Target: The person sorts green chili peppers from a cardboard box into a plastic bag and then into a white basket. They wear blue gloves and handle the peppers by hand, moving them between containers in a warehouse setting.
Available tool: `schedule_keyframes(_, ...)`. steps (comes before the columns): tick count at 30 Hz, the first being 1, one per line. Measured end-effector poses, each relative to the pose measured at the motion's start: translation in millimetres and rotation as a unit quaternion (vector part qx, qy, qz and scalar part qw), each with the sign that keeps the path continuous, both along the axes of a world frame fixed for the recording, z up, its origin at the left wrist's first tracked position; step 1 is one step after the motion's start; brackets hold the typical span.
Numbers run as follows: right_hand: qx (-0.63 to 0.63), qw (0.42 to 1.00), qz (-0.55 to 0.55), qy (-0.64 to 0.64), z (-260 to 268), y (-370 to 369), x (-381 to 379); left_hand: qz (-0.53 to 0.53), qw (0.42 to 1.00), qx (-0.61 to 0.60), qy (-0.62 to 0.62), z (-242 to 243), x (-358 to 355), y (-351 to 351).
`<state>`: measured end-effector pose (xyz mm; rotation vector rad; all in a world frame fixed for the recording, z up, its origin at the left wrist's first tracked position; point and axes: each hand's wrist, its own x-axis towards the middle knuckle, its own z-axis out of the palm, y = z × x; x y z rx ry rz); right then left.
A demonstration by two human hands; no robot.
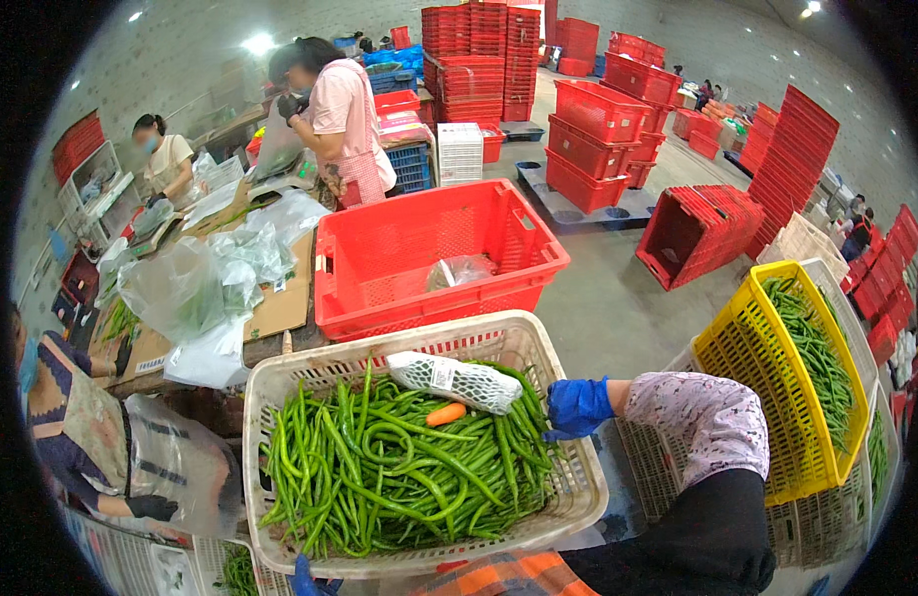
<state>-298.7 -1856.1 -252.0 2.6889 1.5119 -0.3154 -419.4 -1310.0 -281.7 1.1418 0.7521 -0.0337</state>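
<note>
A white plastic crate [578,521] of long green chili peppers [399,462] stands before me. On the peppers lie a net-wrapped white package [455,381] with a label and an orange carrot-like piece [445,414]. My right hand [578,408], in a blue glove, is at the crate's right rim, its fingers curled over the edge. My left hand [310,577], also blue-gloved, shows only partly at the crate's near left corner; its grip is hidden.
Behind stands a red crate [444,298] holding a clear bag. A yellow crate [787,492] of green pods is at right. Plastic bags [179,287] lie on the worktable at left, with co-workers beside it. Red crates [589,164] are stacked on a pallet.
</note>
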Motion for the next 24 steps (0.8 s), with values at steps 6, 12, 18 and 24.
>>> schedule_keyframes(6,0.005,1.0,-0.016,0.026,0,3,-2,0.011,1.0,0.006,-0.017,-9,9,-19)
schedule_keyframes(12,-0.014,0.998,-0.022,0.065,5,7,1,0.0,1.0,0.004,-0.031,-17,19,-36)
schedule_keyframes(18,-0.083,0.989,0.073,0.097,12,15,10,-0.013,0.999,-0.01,-0.049,-30,17,-45)
schedule_keyframes(24,-0.132,0.975,0.179,0.026,15,17,12,-0.048,0.992,-0.053,-0.101,-35,3,-65)
